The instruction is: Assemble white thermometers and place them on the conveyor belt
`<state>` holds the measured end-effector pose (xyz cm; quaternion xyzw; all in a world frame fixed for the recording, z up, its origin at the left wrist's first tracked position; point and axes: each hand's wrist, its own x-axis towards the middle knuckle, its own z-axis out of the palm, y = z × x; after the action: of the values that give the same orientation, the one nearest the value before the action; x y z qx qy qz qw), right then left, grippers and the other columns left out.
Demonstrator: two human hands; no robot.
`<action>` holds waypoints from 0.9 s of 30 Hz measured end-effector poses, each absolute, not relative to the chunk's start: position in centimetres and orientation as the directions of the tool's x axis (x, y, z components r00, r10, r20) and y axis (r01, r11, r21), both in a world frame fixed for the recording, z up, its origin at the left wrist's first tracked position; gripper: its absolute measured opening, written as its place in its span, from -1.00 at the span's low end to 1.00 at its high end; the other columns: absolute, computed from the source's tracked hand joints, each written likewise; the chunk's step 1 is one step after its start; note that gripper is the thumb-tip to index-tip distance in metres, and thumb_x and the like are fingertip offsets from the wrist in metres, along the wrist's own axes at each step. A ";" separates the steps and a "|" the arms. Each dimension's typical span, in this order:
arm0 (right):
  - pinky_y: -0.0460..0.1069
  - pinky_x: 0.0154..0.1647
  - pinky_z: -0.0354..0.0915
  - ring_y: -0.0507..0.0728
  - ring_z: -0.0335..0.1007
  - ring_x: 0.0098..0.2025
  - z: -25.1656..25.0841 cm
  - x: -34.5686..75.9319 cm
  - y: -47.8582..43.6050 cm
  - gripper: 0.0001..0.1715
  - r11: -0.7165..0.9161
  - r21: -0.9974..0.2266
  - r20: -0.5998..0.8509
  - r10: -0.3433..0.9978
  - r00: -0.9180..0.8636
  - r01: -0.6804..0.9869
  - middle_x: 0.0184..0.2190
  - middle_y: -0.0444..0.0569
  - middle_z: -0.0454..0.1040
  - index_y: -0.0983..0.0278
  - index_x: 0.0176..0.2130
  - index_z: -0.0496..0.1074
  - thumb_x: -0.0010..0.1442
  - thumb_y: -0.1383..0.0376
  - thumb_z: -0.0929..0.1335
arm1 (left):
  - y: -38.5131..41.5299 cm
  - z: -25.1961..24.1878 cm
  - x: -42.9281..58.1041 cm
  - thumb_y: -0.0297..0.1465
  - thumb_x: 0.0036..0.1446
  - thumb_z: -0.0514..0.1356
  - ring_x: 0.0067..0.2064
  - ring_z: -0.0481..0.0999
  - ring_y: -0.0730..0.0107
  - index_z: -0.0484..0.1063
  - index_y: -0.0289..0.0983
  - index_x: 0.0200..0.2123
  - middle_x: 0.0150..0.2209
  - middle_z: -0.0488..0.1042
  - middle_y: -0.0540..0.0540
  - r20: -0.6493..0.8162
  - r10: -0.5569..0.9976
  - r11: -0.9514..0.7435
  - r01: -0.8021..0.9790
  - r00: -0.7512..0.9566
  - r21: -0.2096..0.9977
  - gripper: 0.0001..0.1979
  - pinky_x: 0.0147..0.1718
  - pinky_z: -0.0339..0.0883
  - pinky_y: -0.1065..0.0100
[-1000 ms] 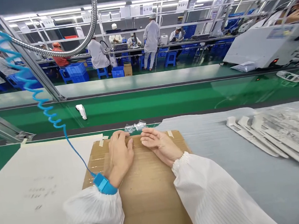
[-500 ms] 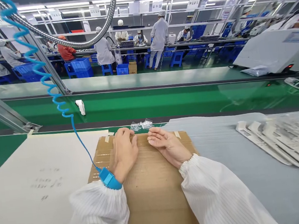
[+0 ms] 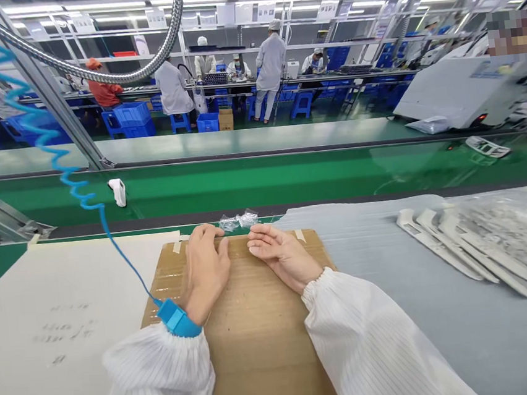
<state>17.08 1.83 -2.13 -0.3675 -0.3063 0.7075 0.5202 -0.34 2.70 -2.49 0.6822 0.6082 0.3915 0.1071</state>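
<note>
My left hand (image 3: 204, 268) rests on a brown cardboard sheet (image 3: 259, 341), fingers lightly curled and holding nothing. A blue wrist strap (image 3: 177, 319) circles that wrist, with a coiled blue cord (image 3: 63, 173) rising from it. My right hand (image 3: 283, 258) lies palm-up on the cardboard, also empty. Just beyond the fingertips of both hands, a small clear plastic bag (image 3: 238, 221) lies at the cardboard's far edge. Both sleeves are white striped cleanroom cloth.
A white paper sheet (image 3: 71, 328) lies to the left, and a grey foam sheet (image 3: 445, 341) to the right holds several long white plastic parts (image 3: 455, 247). Beyond is a green conveyor belt (image 3: 262, 182). Co-workers in white suits stand farther away among blue crates (image 3: 130, 120).
My hands have barely moved on the cardboard. The whole view has shifted slightly side to side with my head.
</note>
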 end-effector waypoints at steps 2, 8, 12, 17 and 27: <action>-0.05 0.01 0.31 -0.02 0.43 -0.22 -2.1 17.1 1.8 -0.43 -0.269 -0.816 -0.196 0.961 -0.193 -0.511 -0.26 -0.15 0.50 0.22 -0.24 0.54 -0.33 0.48 0.62 | 2.7 -2.5 -0.3 -0.50 0.16 0.15 0.01 0.45 0.10 0.44 -0.30 -0.23 -0.12 0.47 -0.19 0.412 0.910 -0.245 0.745 -0.044 0.621 -0.89 0.08 0.33 0.02; -0.07 0.00 0.30 -0.02 0.43 -0.23 -2.2 17.0 1.9 -0.40 -0.267 -0.814 -0.202 0.963 -0.179 -0.517 -0.27 -0.15 0.51 0.24 -0.24 0.54 -0.35 0.48 0.62 | 2.7 -2.5 -0.3 -0.51 0.16 0.15 -0.01 0.45 0.11 0.44 -0.29 -0.24 -0.12 0.47 -0.18 0.404 0.913 -0.231 0.739 -0.061 0.633 -0.89 0.07 0.33 0.03; -0.06 0.00 0.31 -0.02 0.44 -0.23 -2.6 17.1 2.0 -0.41 -0.257 -0.815 -0.189 0.965 -0.182 -0.519 -0.26 -0.14 0.51 0.23 -0.24 0.54 -0.35 0.47 0.62 | 2.7 -2.6 -0.4 -0.50 0.16 0.15 -0.01 0.45 0.11 0.44 -0.30 -0.24 -0.13 0.47 -0.19 0.416 0.908 -0.244 0.744 -0.050 0.622 -0.90 0.06 0.33 0.02; -0.02 0.05 0.31 0.00 0.45 -0.21 -3.3 17.1 2.2 -0.41 -0.247 -0.828 -0.185 0.968 -0.171 -0.504 -0.23 -0.13 0.51 0.21 -0.22 0.55 -0.32 0.44 0.63 | 2.8 -2.9 -0.4 -0.52 0.16 0.14 -0.01 0.44 0.11 0.44 -0.29 -0.24 -0.13 0.47 -0.19 0.444 0.895 -0.272 0.739 -0.041 0.616 -0.89 0.04 0.34 0.03; -0.01 0.05 0.33 0.01 0.45 -0.20 -3.3 17.1 2.3 -0.41 -0.245 -0.834 -0.193 0.969 -0.154 -0.494 -0.22 -0.12 0.51 0.21 -0.22 0.55 -0.33 0.43 0.63 | 2.7 -2.7 -0.3 -0.52 0.17 0.14 0.00 0.44 0.10 0.43 -0.29 -0.23 -0.12 0.46 -0.19 0.417 0.908 -0.250 0.737 -0.047 0.627 -0.89 0.05 0.34 0.02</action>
<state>17.14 2.26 -3.27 -0.3789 -0.3132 0.6919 0.5287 -0.34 2.72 -2.71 0.6821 0.6030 0.3997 0.1066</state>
